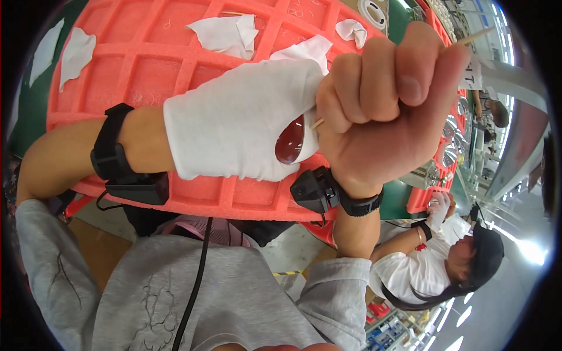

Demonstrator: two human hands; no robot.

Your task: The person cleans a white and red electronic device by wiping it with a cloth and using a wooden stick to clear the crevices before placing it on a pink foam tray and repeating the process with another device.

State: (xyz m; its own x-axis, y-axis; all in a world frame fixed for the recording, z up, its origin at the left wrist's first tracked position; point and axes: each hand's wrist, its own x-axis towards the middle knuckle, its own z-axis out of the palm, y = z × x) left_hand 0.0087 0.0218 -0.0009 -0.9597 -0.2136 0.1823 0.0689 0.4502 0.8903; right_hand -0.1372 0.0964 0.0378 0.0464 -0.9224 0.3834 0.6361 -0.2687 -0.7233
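My left hand [234, 120] wears a white cloth glove and is closed around a glossy dark red oval piece [290, 140]. Its fingertips are partly hidden behind my right hand. My bare right hand [386, 105] is curled into a fist around a thin wooden stick [477, 37]. One end of the stick pokes out past the thumb. The other end comes out below the little finger, close beside the red piece; whether they touch I cannot tell.
Under my hands lies a red compartment tray [158, 76] with white cloths [225, 35] on it. A white roll [372, 13] sits at the far edge. To the right, a co-worker [421, 269] sits by another red tray [418, 200] and clear round parts [449, 155].
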